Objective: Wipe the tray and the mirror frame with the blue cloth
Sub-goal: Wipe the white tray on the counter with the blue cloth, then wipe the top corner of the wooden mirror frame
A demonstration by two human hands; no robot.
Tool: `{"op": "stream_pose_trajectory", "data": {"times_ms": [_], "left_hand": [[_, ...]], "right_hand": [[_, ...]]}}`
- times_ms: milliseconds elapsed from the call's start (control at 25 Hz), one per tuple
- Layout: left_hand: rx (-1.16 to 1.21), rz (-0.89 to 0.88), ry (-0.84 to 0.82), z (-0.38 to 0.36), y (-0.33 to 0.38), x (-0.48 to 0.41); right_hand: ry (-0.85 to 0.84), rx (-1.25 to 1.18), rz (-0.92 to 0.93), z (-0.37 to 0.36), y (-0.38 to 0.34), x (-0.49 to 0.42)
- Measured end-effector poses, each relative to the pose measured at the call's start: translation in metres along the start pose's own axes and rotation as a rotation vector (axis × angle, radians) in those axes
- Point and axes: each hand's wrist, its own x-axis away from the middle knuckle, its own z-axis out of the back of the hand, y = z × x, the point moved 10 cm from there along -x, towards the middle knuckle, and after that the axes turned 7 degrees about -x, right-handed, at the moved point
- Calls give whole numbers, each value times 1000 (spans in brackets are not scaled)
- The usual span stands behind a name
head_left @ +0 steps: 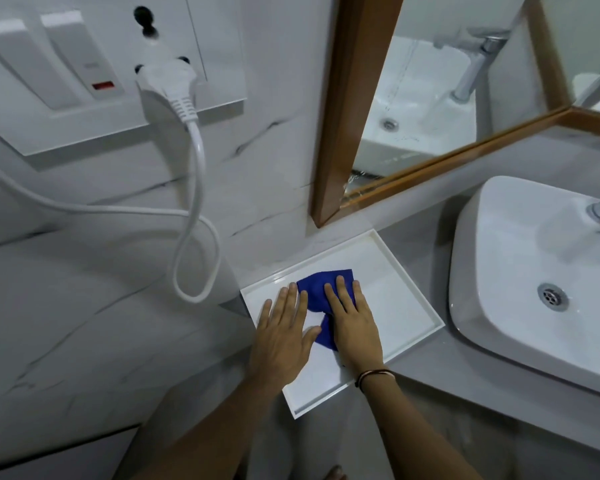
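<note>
- Grey-veined marble wall (84,306) fills the left side and back of the scene, with a grey counter (447,368) running beneath it.
- White basin (499,271) sits on the counter's right end, its drain in the bowl and a chrome tap at its far rim.
- Mirror frame (347,109), brown wood, hangs on the wall above the counter's back edge; the glass reflects the basin and tap.
- Switch plate (66,64) on the wall carries a white plug (168,81) whose cable loops down.
- White tray (395,299) lies on the counter between wall and basin.
- Left hand (284,334) rests flat and open on the tray's left part, fingers spread.
- Right hand (352,323) lies flat with fingers extended, pressing the blue cloth (317,289) onto the tray near its middle; a dark band circles that wrist.
</note>
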Motion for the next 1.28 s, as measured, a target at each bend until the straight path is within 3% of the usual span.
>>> {"op": "stream_pose_trajectory", "data": {"times_ms": [160,280,400,880,1080,1280], "left_hand": [[32,29,8,25,3,7],[72,9,167,94,11,18],[4,-14,446,196,25,28],[-35,17,1083,635,38,84],[-107,50,1264,817,38,113],[-233,67,1410,957,35,144]], "right_hand": [[110,-162,-67,33,-2,11],[272,-287,-137,89,-12,39],[481,-292,-19,183,-48,56],[1035,-97,356,566,-216,76],[1296,-152,480,698,-253,97],[1511,-165,600,785,-278,114]]}}
